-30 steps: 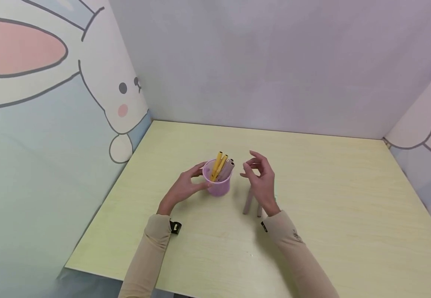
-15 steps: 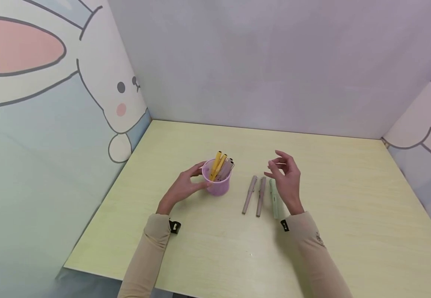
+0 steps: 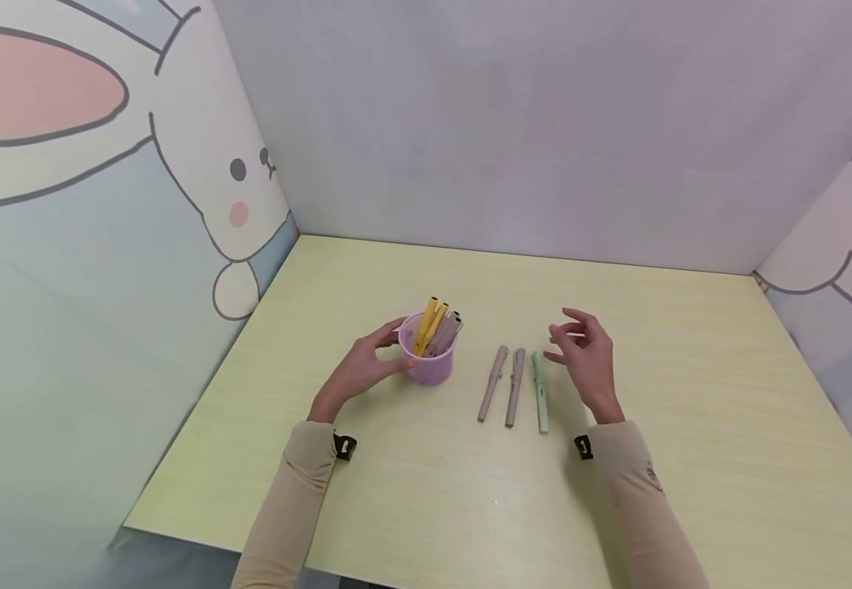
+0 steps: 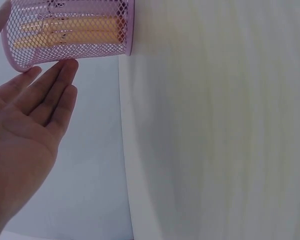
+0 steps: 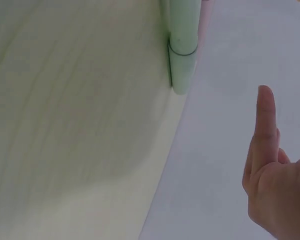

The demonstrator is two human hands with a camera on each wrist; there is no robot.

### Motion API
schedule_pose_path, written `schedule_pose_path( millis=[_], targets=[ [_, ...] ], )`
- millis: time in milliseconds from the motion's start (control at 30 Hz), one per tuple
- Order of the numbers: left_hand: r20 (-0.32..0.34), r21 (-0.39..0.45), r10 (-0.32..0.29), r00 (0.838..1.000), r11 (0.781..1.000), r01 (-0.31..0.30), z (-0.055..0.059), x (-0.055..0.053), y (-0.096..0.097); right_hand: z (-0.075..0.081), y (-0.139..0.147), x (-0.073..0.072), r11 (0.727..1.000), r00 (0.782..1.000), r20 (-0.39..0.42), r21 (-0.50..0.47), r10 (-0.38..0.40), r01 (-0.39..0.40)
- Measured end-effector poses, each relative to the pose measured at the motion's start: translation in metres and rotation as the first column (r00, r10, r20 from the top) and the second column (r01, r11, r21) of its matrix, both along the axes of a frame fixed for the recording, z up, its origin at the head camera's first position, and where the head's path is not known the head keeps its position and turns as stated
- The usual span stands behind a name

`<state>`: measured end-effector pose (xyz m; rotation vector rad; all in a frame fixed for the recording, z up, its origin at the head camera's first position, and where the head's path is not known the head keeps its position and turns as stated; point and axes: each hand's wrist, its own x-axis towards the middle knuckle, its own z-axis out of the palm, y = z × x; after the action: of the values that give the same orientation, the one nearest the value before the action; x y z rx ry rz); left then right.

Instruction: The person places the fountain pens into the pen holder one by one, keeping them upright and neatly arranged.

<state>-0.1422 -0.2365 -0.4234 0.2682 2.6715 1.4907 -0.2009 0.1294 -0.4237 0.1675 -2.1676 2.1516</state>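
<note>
A pink mesh pen holder (image 3: 432, 372) stands on the table with yellow pens (image 3: 426, 325) and greyish-purple pens (image 3: 444, 335) in it. My left hand (image 3: 360, 372) holds it from the left, thumb at the near side and fingers at the far side; the left wrist view shows the fingertips against the mesh (image 4: 90, 37). To its right lie two greyish-purple pens (image 3: 493, 383) and one light green pen (image 3: 540, 394), roughly side by side. My right hand (image 3: 589, 360) hovers just right of the green pen, fingers loosely bent, holding nothing. In the right wrist view the green pen (image 5: 184, 45) appears apart from that hand.
The light wood-grain table (image 3: 691, 393) reaches to a plain pale wall (image 3: 529, 131) at the back. A cartoon rabbit covers the left wall (image 3: 102, 270). A tiny white speck (image 3: 495, 501) lies near the front.
My right hand has moved right, away from the pen holder and past the loose pens, uncovering the green one. My left hand has stayed at the pen holder.
</note>
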Motion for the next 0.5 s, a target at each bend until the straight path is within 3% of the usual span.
schedule_pose_path(
  millis=[267,500],
  targets=[
    [-0.007,0.008,-0.003,1.000,1.000,0.003,0.000,0.001,0.000,-0.003,0.015,0.001,0.987,0.980,0.189,0.137,0.059,-0.086],
    [-0.003,0.012,-0.002,1.000,1.000,0.002,0.001,0.001,-0.001,-0.004,0.020,0.002,0.953,0.936,0.324,0.217,0.134,-0.212]
  ],
)
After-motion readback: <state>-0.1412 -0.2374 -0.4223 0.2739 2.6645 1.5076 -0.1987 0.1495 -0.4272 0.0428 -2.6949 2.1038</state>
